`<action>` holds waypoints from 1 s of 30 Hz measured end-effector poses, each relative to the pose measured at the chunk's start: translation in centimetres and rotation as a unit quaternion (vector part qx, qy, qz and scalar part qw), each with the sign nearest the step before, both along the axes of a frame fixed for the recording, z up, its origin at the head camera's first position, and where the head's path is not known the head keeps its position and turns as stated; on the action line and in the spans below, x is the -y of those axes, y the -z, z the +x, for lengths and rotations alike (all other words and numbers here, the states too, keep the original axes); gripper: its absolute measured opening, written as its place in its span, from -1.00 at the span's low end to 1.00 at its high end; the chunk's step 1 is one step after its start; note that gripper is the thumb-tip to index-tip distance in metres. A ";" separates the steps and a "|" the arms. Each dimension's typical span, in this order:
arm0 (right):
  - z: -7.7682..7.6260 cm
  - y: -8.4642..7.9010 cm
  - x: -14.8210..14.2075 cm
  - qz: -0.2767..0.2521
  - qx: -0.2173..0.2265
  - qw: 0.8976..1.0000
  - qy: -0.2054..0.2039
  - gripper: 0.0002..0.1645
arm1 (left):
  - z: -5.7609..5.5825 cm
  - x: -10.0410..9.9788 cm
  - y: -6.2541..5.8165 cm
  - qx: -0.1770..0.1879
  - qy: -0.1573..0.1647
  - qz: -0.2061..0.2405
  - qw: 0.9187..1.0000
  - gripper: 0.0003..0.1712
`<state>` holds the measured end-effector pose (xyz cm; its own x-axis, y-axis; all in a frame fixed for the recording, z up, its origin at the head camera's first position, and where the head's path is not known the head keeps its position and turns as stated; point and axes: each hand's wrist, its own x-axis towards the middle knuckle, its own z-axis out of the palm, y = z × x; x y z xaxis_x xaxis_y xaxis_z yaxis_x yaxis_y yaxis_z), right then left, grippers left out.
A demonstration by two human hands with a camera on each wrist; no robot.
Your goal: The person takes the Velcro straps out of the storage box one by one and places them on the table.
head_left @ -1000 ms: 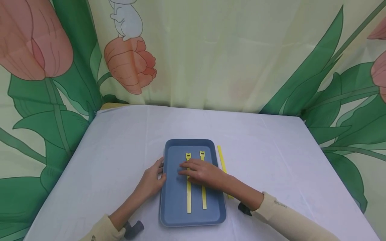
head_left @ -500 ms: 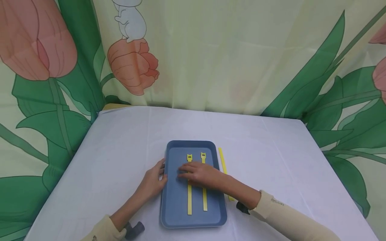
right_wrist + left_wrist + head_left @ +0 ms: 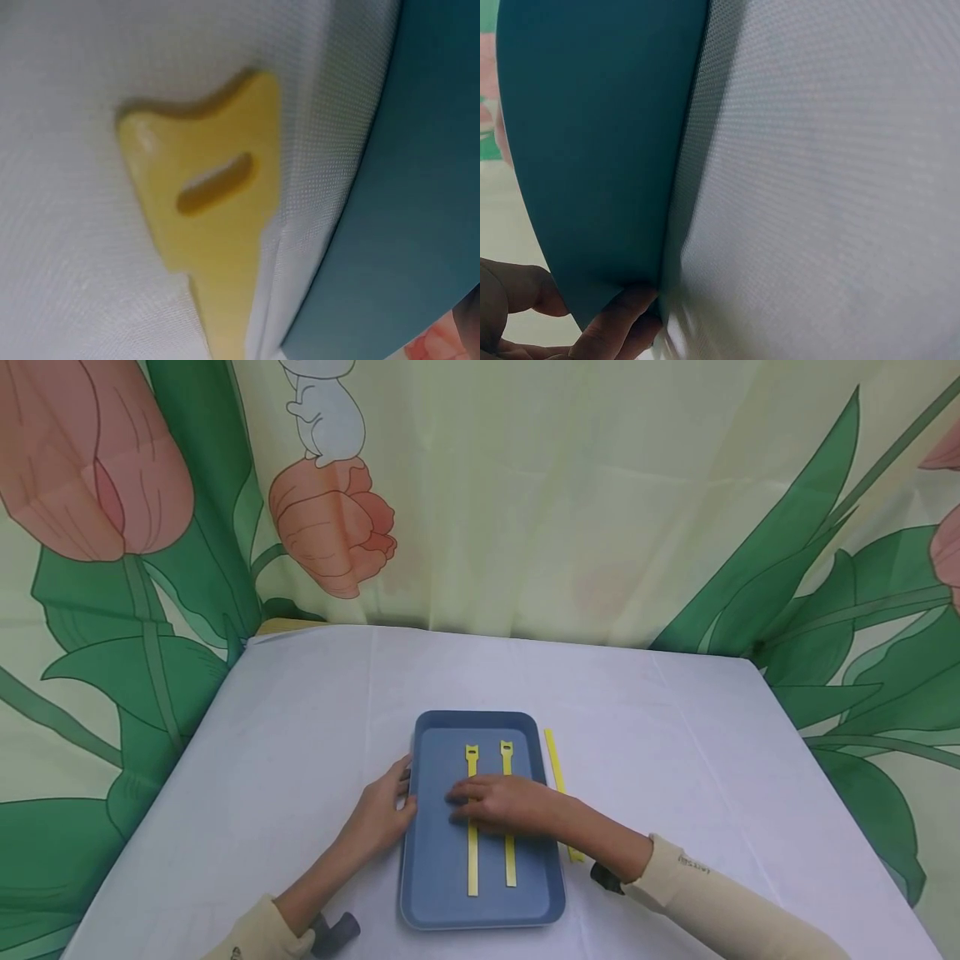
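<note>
A blue tray [image 3: 442, 893] lies on the white cloth. Two yellow cable straps with slotted heads rest in it side by side, the left strap [image 3: 472, 860] and the right strap [image 3: 510, 864], heads at the far end. My left hand [image 3: 381, 814] holds the tray's left edge; in the left wrist view its fingers [image 3: 619, 322] touch the outer wall. Over both straps lies my right hand [image 3: 510, 806], fingers pointing left and loosely extended, hiding their middles. Whether its fingertips touch the left strap is unclear. Nothing shows in its grip.
Outside the tray's right side, a third yellow strap [image 3: 555, 760] lies on the cloth, partly under the right forearm; its slotted head [image 3: 217, 202] fills the right wrist view. A floral curtain [image 3: 525, 510] hangs behind the table [image 3: 675, 735].
My right hand has slid a little toward the near end of the tray, over the straps. The left hand stays at the tray's edge. The head view has shifted slightly.
</note>
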<state>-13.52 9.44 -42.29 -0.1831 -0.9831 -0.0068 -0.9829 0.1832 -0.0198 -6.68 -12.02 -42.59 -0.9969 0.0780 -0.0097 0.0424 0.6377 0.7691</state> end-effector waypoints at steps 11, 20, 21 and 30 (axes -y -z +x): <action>-0.1 -0.1 -0.4 0.009 0.026 1.000 -0.006 -0.61 | 0.0 -0.1 0.0 0.004 -0.003 0.001 1.000 -0.33; -0.1 -0.3 -0.8 0.008 0.026 1.000 -0.012 -0.60 | 0.0 -0.1 0.1 0.002 -0.007 -0.002 1.000 -0.32; -0.1 -0.2 -0.8 0.007 0.022 1.000 -0.011 -0.60 | 0.0 -0.1 0.1 0.002 -0.007 -0.003 1.000 -0.32; 0.0 -0.2 -0.5 0.003 -0.007 1.000 -0.016 -0.62 | 0.0 -0.1 0.1 -0.010 -0.005 -0.005 1.000 -0.32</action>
<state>-13.49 9.96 -42.11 -0.1508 -0.9885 -0.0109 -0.9885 0.1509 -0.0040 -6.71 -11.92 -42.72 -0.9976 0.0690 0.0104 0.0525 0.6451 0.7623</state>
